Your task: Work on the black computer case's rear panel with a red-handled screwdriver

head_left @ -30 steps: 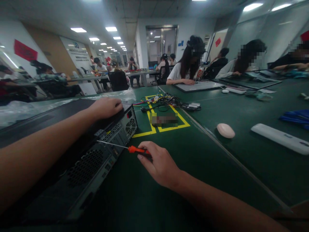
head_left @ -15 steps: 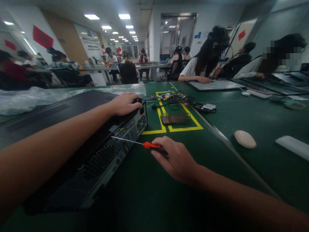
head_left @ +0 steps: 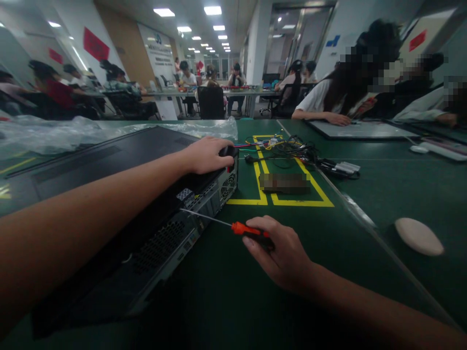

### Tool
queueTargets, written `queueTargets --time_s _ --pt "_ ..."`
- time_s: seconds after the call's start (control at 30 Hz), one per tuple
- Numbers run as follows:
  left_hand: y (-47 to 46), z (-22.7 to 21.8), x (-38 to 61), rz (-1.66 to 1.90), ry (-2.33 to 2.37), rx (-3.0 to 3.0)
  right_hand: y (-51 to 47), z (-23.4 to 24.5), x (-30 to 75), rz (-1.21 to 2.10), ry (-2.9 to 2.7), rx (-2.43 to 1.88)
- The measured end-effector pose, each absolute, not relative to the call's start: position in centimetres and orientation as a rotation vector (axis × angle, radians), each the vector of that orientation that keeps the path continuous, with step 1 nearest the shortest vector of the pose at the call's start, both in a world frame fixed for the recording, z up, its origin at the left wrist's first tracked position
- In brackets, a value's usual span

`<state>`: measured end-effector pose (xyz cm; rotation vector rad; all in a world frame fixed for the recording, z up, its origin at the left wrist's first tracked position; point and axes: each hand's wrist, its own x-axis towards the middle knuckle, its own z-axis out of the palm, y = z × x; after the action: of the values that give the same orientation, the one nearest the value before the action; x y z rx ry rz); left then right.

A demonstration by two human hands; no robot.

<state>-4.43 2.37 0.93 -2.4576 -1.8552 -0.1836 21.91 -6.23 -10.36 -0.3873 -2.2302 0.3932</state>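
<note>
A black computer case [head_left: 146, 150] lies on its side at the left, its metal back panel facing me. My left hand [head_left: 211, 154] rests over the case's far rear corner, thumb apart from the fingers; the fingertips are partly hidden at the edge. In my right hand [head_left: 279, 248] is a screwdriver [head_left: 241, 228] with an orange and black handle, gripped between thumb and fingers. Its long thin shaft points left, and the tip is at the upper rim of the back panel, near a small perforated metal piece [head_left: 185, 194]. Whether the tip sits in a screw I cannot tell.
Behind the case lies clear plastic wrap [head_left: 73, 133]. Tangled cables [head_left: 292, 148] and a blurred-out flat object [head_left: 284, 183] lie around yellow tape marks on the green table [head_left: 233, 301]. A pale oval object [head_left: 419, 236] sits at right. Across the table a person works at a flat panel [head_left: 361, 130].
The whole view has shifted, so the case, hands and table things appear further right. Both hands and the screwdriver keep about the same place against the case.
</note>
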Motion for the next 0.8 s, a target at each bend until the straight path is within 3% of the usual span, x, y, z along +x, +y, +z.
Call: queueTargets --time_s 0.4,0.8 --pt "4.4 1.6 -3.7 -0.003 -1.753 -2.423 -7.8 -11.8 20.9 0.544 -2.159 -0.576" --pt "4.7 0.7 -3.9 -0.277 -1.918 -2.526 -7.9 -13.3 20.3 0.590 -2.085 -0.510"
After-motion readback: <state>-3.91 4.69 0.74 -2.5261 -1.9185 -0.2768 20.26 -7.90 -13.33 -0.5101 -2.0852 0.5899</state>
